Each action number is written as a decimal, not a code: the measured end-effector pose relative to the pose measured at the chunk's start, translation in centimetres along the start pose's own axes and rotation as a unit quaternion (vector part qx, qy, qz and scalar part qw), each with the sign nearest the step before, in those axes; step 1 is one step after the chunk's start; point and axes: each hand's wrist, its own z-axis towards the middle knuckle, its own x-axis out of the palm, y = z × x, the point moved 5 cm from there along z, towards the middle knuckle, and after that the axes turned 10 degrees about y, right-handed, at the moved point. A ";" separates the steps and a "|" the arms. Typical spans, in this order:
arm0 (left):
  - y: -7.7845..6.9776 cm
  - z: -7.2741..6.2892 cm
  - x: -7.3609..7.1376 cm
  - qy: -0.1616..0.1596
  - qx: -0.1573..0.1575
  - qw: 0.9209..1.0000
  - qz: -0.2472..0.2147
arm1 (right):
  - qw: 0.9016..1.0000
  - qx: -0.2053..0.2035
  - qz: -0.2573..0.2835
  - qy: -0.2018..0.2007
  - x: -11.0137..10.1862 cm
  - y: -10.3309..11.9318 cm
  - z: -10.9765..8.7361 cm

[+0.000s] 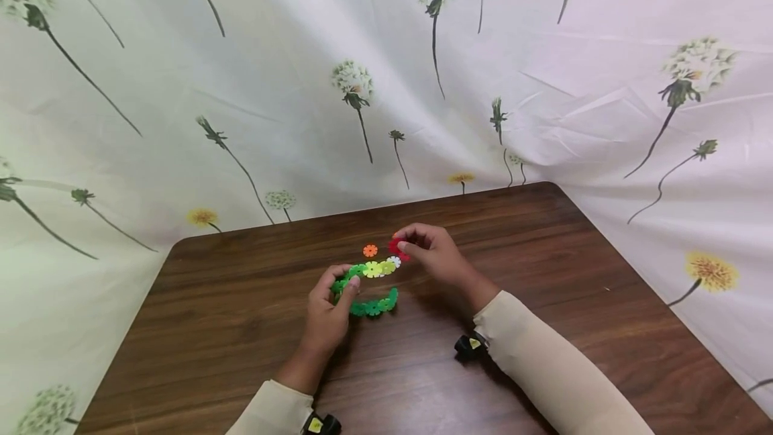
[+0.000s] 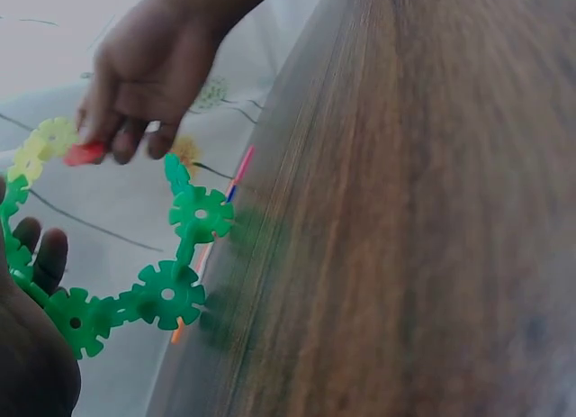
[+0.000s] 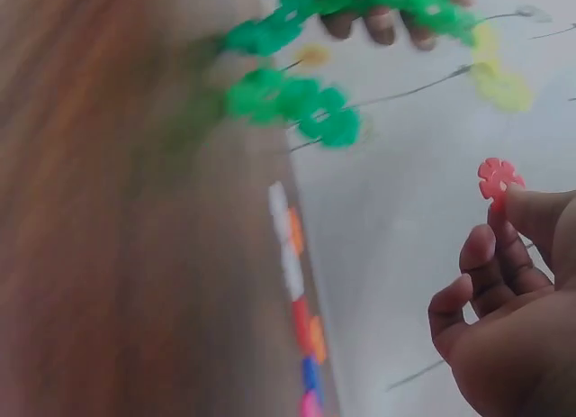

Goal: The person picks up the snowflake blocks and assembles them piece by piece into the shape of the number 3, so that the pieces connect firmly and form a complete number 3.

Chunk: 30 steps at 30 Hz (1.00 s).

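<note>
My left hand [image 1: 329, 314] grips a curved chain of interlocking flower-shaped plastic discs [image 1: 373, 307], its thumb on the near side. Most of the chain is green, turning yellow toward one end. In the left wrist view, the green discs [image 2: 168, 294] bend round into an open loop held up off the table. My right hand [image 1: 437, 257] pinches a red flower disc [image 3: 498, 177] between thumb and fingertips. That red disc [image 2: 85, 153] is close to the chain's yellow end [image 2: 56, 136] in the left wrist view, while the right wrist view shows a gap between them.
An orange disc [image 1: 370, 250] and a white disc [image 1: 394, 262] lie on the dark wooden table [image 1: 229, 327] beyond the chain. White, red, blue [image 3: 310, 374] and pink discs line up there in the right wrist view. A flower-printed cloth [image 1: 290, 133] hangs behind the table.
</note>
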 end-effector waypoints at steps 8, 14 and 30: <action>-0.2 0.1 0.1 -0.008 0.026 1.000 -0.007 | 0.995 -0.028 0.088 0.046 1.7 3.5 1.7; -0.4 0.0 0.1 -0.007 0.037 0.999 -0.008 | 0.993 -0.044 0.066 0.091 2.8 4.9 2.5; -0.7 0.0 0.0 -0.021 0.031 0.999 -0.012 | 0.985 -0.038 0.065 0.155 4.6 5.7 3.7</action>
